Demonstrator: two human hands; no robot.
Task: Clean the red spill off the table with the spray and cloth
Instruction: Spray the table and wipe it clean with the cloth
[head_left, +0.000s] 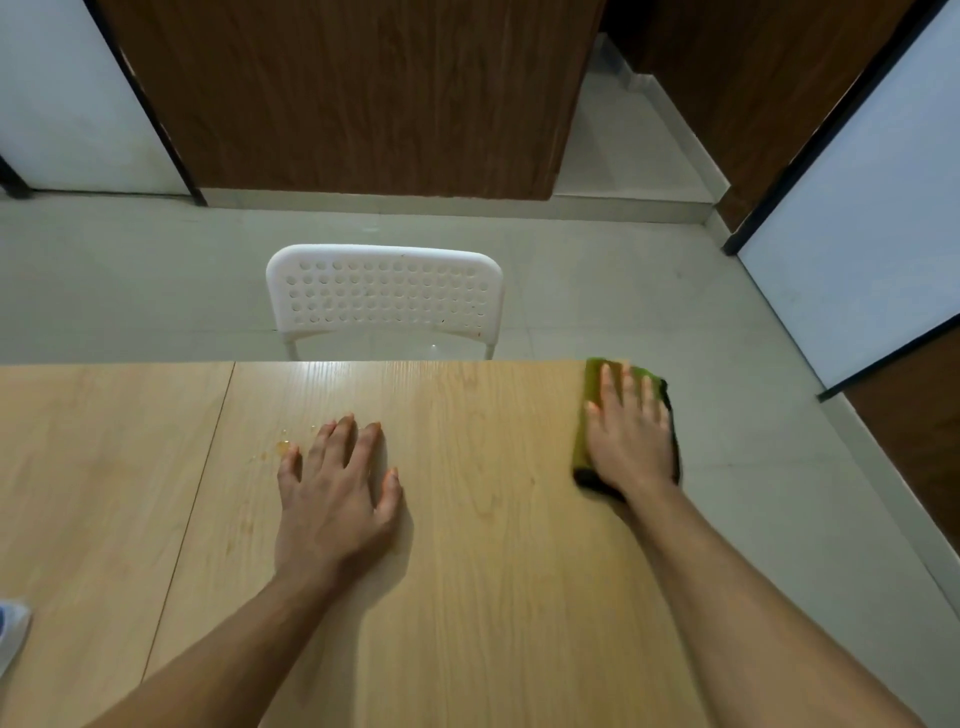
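At the far left edge, low down, something white and blue (11, 631) is poking into view, cut off so that I cannot tell what it is. The tabletop (493, 571) is lying in front of me, pale wood with a seam running through its left part. Just right of that seam the spill (283, 446) is sitting as a few small orange-red drops and a faint smear; they are tiny and hard to make out against the wood grain.

My left hand (337, 493) is resting flat on the tabletop just right of the spill, fingers straight and spread, holding nothing, with the little finger's tip almost touching the nearest drop. Beyond the far edge of the tabletop, a white chair (384, 299) with a holed backrest is standing on the grey floor; its seat is hidden behind the tabletop.

My right hand (631, 431) is well apart from the left one, near the far right corner of the tabletop. It is pressing flat on the cloth (592, 384), fingers straight and spread, not curled around it. The cloth is green with a dark edge, and my palm is hiding most of it, so only its left strip, far end and right border are showing. The cloth is lying well apart from the spill, with my left hand between them.
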